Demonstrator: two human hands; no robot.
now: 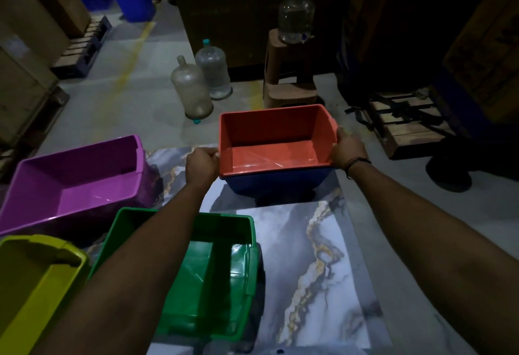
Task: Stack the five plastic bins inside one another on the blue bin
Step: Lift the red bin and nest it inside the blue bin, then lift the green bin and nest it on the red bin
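A red bin (273,137) sits nested inside the blue bin (278,182) at the far middle of the marble-patterned table (317,256). My left hand (202,165) grips the red bin's left rim and my right hand (348,148) grips its right rim. A purple bin (75,183) stands at the left. A green bin (213,273) lies near the front, partly under my left forearm. A yellow bin (33,284) occupies the near left corner.
Beyond the table, two large clear water jugs (196,85) stand on the floor. A brown stool with a water dispenser (293,54) is behind the red bin. Wooden pallets (404,127) lie at right, cardboard boxes and blue crates at left.
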